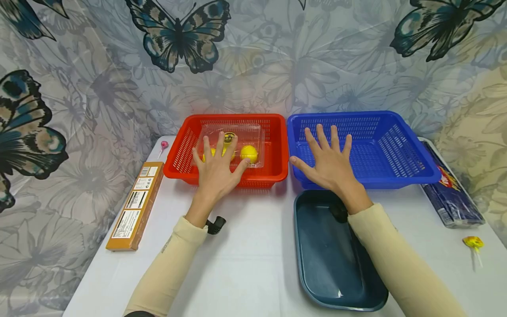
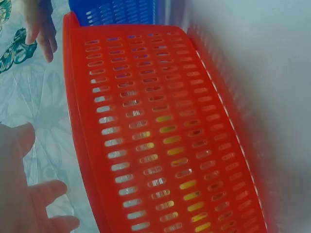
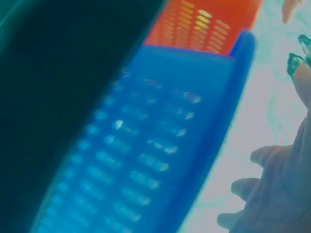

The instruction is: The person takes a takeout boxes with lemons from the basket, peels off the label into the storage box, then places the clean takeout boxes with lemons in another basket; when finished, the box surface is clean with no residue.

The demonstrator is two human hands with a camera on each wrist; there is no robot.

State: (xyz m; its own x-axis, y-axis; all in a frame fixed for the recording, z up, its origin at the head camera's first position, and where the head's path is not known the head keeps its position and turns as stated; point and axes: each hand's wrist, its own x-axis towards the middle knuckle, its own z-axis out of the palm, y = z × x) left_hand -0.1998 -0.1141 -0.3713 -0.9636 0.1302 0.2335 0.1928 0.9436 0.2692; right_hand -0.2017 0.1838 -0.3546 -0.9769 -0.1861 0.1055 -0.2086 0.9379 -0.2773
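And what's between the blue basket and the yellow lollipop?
A dark blue packet, lying right beside the blue basket; the head view shows it.

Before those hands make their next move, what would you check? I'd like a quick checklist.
1. Left hand free, fingers spread: ok.
2. Right hand free, fingers spread: ok.
3. Clear plastic box inside red basket: ok.
4. Blue basket upright beside the red one: ok.
5. Teal tray fully visible: not ok, right sleeve covers part.
6. Clear box's lid shut: cannot tell.
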